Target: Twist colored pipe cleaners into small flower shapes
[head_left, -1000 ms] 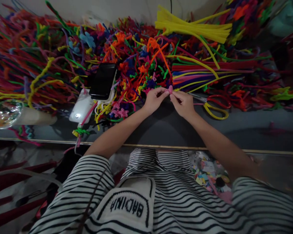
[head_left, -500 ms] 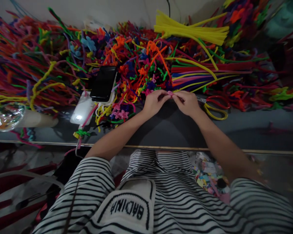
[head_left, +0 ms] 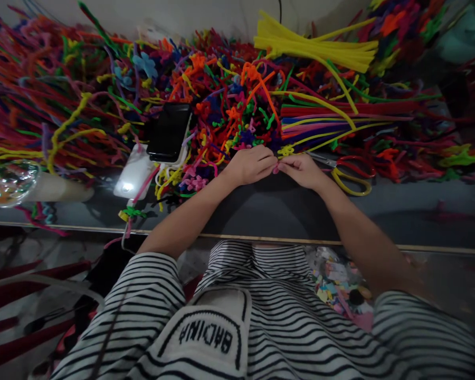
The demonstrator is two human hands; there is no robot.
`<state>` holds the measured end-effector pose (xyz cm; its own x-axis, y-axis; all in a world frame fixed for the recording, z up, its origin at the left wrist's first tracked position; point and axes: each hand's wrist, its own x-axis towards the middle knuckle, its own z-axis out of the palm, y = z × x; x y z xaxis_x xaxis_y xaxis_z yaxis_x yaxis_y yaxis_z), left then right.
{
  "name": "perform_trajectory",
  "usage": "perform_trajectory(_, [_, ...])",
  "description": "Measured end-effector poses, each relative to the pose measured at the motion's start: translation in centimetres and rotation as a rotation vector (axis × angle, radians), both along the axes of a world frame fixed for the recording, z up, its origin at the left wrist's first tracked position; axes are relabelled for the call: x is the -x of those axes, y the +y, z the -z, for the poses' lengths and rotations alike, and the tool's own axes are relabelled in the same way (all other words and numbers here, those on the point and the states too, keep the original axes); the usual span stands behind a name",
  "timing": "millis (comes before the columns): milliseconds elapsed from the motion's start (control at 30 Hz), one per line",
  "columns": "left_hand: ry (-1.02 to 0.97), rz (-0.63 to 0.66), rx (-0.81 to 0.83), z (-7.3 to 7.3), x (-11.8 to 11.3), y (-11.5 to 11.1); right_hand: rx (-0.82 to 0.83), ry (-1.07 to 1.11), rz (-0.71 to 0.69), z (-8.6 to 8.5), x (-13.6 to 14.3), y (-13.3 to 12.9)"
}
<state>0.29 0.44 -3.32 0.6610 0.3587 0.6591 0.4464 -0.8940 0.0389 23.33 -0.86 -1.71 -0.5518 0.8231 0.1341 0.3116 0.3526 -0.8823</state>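
Note:
A small pink piece of pipe cleaner (head_left: 276,169) shows between my fingertips, mostly covered by them. My left hand (head_left: 252,165) pinches it from the left, its fingers curled over. From the other side my right hand (head_left: 301,169) pinches it between thumb and forefinger. Both hands meet just above the dark table (head_left: 273,211), in front of the heap of coloured pipe cleaners (head_left: 231,113). Scissors with red and yellow handles (head_left: 352,177) lie to the right of my right hand.
A black phone (head_left: 169,132) rests near a white power bank (head_left: 133,174) with a lit spot. At far left lies a clear-domed cup (head_left: 59,187). Yellow pipe cleaners (head_left: 316,45) are bundled at the back. Coloured scraps (head_left: 340,290) sit below the table edge.
My left hand has turned over, its knuckles now upward and its fingers curled further round the pink piece. Both hands have come slightly lower. The view has shifted a little.

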Motion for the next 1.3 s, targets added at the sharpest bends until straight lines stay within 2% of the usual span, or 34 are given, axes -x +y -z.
perform_trajectory(67, [-0.05,-0.026,0.061,0.0,-0.5,-0.4,-0.015,-0.012,0.031,0.2,0.3,0.0])
perform_trajectory(133, [-0.189,-0.053,0.217,0.0,-1.1,-0.9,-0.036,-0.013,0.091,0.3,0.7,-0.3])
perform_trajectory(333, [-0.672,-0.136,1.048,-0.2,-2.4,-1.2,-0.044,0.066,0.31,0.2,1.7,-1.2])
perform_trajectory(433, [-0.792,-0.117,1.305,-0.4,-2.2,-0.8,0.05,0.129,0.296,0.2,1.4,-0.9])
perform_trajectory(533, [-0.739,-0.044,1.448,-0.8,-1.6,-0.4,0.146,0.171,0.222,0.1,1.0,-0.4])
perform_trajectory(667, [-0.649,0.071,1.447,-1.2,-0.9,-0.2,0.225,0.2,0.204,-0.6,0.7,-0.4])
perform_trajectory(767, [-0.593,0.087,1.432,-1.5,-0.9,-0.2,0.248,0.22,0.204,-1.0,0.7,-0.6])
perform_trajectory(967, [-0.544,-0.098,1.458,-1.8,-2.0,-0.6,0.263,0.203,0.204,-0.4,0.8,-0.4])
perform_trajectory(1067, [-0.537,-0.159,1.405,-1.4,-2.5,-0.9,0.269,0.218,0.21,-0.2,0.8,-0.2])
perform_trajectory(1133, [-0.538,-0.152,1.259,-1.0,-2.5,-1.0,0.275,0.218,0.199,-0.3,0.6,-0.1])
perform_trajectory(1200, [-0.476,-0.117,0.996,-0.8,-2.0,-1.1,0.321,0.191,0.174,-0.4,0.2,0.1])
perform_trajectory(1300, [-0.241,-0.049,0.576,-0.7,-0.9,-1.0,0.414,0.144,0.112,-0.5,-0.3,0.3])
